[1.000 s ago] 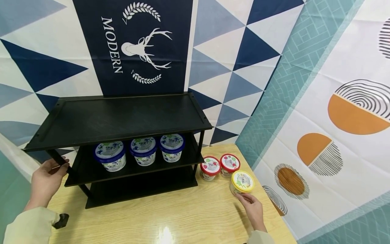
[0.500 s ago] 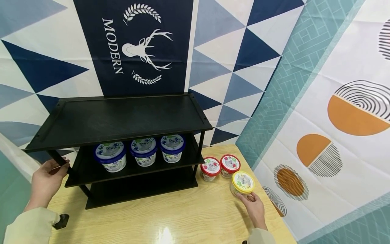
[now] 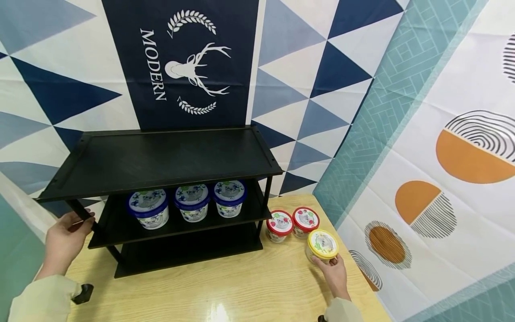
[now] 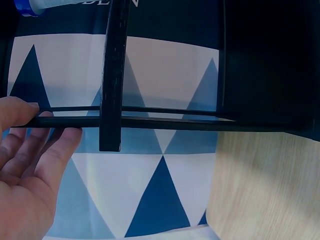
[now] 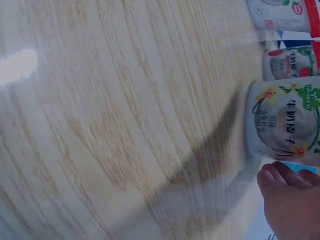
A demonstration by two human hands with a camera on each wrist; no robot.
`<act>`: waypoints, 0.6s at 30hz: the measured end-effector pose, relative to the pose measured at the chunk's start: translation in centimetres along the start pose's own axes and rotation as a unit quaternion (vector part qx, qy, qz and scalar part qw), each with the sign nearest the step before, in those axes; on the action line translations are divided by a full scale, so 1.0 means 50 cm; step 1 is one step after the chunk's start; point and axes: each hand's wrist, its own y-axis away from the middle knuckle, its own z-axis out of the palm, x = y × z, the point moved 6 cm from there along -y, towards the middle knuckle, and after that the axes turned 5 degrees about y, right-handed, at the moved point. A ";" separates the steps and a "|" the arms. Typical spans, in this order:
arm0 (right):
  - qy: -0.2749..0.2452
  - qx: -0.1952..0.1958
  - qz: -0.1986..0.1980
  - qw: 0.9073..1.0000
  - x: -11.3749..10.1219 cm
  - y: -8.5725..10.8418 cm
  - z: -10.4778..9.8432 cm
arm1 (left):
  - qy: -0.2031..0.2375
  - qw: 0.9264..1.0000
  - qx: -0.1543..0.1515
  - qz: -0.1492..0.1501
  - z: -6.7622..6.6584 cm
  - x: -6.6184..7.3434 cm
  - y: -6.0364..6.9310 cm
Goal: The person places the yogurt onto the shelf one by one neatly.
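Note:
At the left end of a black shelf rack, my left hand grips a corner post; the thumb lies on one side of it and the fingers on the other. On the table's right side stands a yellow-lidded yogurt tub. My right hand holds its near side, thumb at the left and fingers at the right. In the right wrist view the fingertips meet the lower wall of the tub, and the far side of the grip is hidden.
Two red-lidded tubs, one nearer the rack and one farther right, stand just behind the yellow-lidded one. Three blue-lidded tubs sit on the middle shelf. Patterned wall cloth closes off the back and right of the wooden table.
My right hand has shifted forward a little, its thumb and fingers spreading farther along the yellow-lidded yogurt tub. The left hand keeps its grip on the post. The head view has tilted slightly.

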 end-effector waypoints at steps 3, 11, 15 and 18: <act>-0.011 0.001 -0.001 1.000 0.003 -0.006 0.006 | 0.001 1.000 0.002 0.000 0.000 -0.002 -0.001; -0.018 0.004 -0.002 1.000 0.009 -0.011 0.015 | 0.001 1.000 0.010 0.000 0.000 -0.002 0.003; -0.017 0.015 -0.007 1.000 0.011 -0.017 0.018 | -0.004 1.000 0.008 -0.002 0.000 -0.001 0.002; -0.010 0.030 -0.015 0.999 0.009 -0.021 0.019 | -0.009 1.000 0.005 -0.004 0.001 -0.002 0.001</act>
